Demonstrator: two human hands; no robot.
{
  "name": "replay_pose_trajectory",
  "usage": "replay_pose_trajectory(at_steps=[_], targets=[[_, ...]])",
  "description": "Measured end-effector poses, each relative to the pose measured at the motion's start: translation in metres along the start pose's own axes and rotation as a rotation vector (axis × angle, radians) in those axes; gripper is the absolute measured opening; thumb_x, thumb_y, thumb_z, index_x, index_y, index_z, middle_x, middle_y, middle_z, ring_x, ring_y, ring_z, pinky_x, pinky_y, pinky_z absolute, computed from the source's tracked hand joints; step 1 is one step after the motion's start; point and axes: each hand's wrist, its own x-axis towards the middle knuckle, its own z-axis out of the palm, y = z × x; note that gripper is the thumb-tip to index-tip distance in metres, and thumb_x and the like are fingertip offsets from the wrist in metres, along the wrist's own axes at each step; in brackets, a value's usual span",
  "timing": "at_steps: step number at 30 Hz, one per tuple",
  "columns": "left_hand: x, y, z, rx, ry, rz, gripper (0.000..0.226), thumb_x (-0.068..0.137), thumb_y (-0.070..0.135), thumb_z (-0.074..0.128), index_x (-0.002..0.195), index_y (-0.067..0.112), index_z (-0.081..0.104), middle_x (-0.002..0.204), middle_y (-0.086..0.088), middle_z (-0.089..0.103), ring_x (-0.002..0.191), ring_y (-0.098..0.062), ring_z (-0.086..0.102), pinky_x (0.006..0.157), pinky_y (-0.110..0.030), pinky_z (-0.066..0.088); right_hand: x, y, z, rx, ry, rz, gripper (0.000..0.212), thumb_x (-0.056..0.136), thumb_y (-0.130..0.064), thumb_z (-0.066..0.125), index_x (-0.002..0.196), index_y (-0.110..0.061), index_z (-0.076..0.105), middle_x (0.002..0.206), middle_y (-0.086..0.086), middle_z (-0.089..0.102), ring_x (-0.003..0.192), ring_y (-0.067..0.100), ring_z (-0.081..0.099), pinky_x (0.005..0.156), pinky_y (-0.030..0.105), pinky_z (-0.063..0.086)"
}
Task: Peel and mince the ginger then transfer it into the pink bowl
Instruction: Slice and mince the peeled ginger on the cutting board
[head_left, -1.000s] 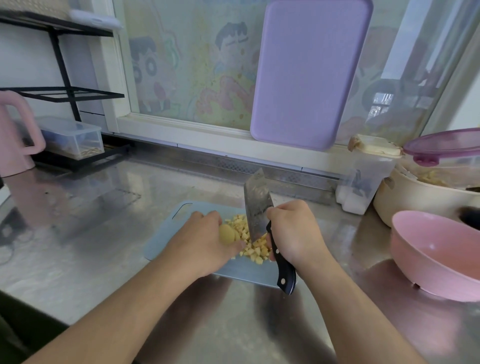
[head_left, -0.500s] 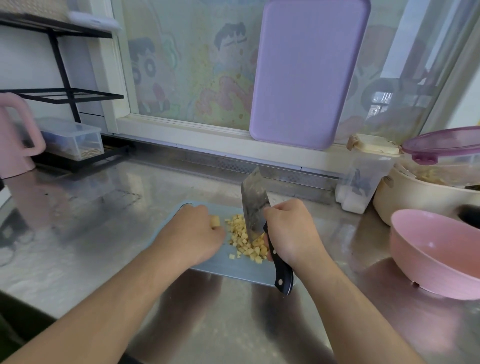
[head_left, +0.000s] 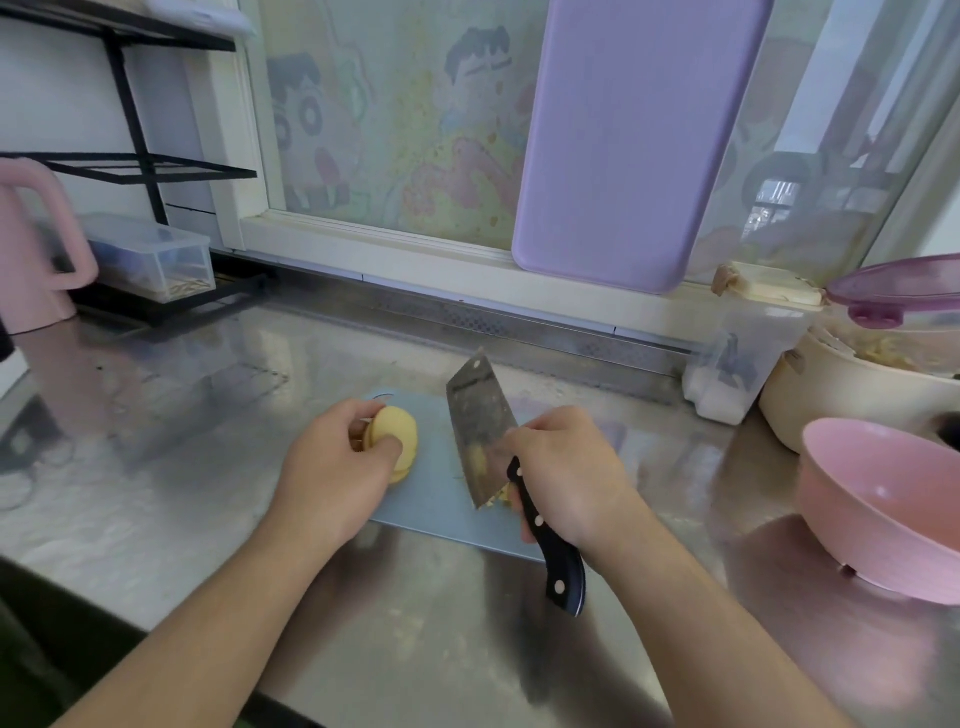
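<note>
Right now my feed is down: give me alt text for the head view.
On a blue board on a steel counter, the left hand pinches a stack of ginger slices while the right hand holds a cleaver, ginger bits clinging to the blade. An empty pink bowl sits to the right.

My right hand and the cleaver blade cover nearly all the minced ginger, leaving a few bits visible at the blade's lower tip. My left hand hides the back of the ginger slices and the cutting board's left edge. The pink bowl at the counter's right is cut off by the frame edge.
</note>
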Motion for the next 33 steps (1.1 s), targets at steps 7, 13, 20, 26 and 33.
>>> replay_pose_trajectory(at_steps=[7, 13, 20, 26, 33], targets=[[0.001, -0.014, -0.004, -0.058, -0.071, 0.065, 0.044, 0.092, 0.012, 0.071, 0.125, 0.041, 0.07, 0.116, 0.022, 0.068, 0.097, -0.003, 0.067, 0.078, -0.02, 0.047, 0.001, 0.005, 0.011, -0.101, 0.004, 0.053, 0.016, 0.084, -0.008, 0.047, 0.075, -0.001, 0.057, 0.059, 0.021, 0.057, 0.033, 0.027, 0.051, 0.045, 0.037, 0.05], [0.001, -0.017, -0.002, -0.02, -0.157, 0.134, 0.047, 0.093, 0.02, 0.076, 0.135, 0.036, 0.062, 0.125, 0.015, 0.067, 0.107, -0.003, 0.068, 0.093, -0.025, 0.05, -0.003, -0.001, 0.005, -0.054, -0.005, 0.024, 0.026, 0.087, -0.004, 0.047, 0.062, -0.004, 0.054, 0.053, 0.017, 0.053, 0.038, 0.023, 0.043, 0.044, 0.03, 0.044], [-0.001, -0.025, 0.003, -0.035, -0.408, 0.234, 0.081, 0.08, 0.01, 0.09, 0.149, 0.027, 0.051, 0.139, 0.02, 0.046, 0.12, -0.003, 0.064, 0.105, -0.029, 0.055, -0.008, -0.004, 0.011, -0.095, -0.03, -0.04, 0.034, 0.098, -0.019, 0.048, 0.074, 0.004, 0.056, 0.055, 0.015, 0.052, 0.032, 0.023, 0.045, 0.04, 0.031, 0.046], [-0.005, -0.019, 0.004, 0.232, -0.292, 0.372, 0.081, 0.074, 0.042, 0.092, 0.145, 0.032, 0.054, 0.132, 0.024, 0.05, 0.11, 0.002, 0.06, 0.104, -0.027, 0.051, -0.005, -0.002, 0.011, -0.194, 0.007, -0.055, 0.037, 0.091, -0.019, 0.046, 0.086, 0.015, 0.061, 0.06, 0.014, 0.051, 0.038, 0.023, 0.045, 0.04, 0.032, 0.046], [-0.006, -0.018, 0.002, 0.312, -0.233, 0.34, 0.057, 0.073, 0.059, 0.085, 0.121, 0.041, 0.06, 0.119, 0.028, 0.05, 0.119, -0.001, 0.049, 0.1, -0.029, 0.046, -0.002, 0.0, 0.01, -0.225, 0.018, -0.032, 0.032, 0.09, -0.016, 0.047, 0.082, 0.014, 0.055, 0.062, 0.017, 0.054, 0.04, 0.027, 0.05, 0.042, 0.036, 0.05]])
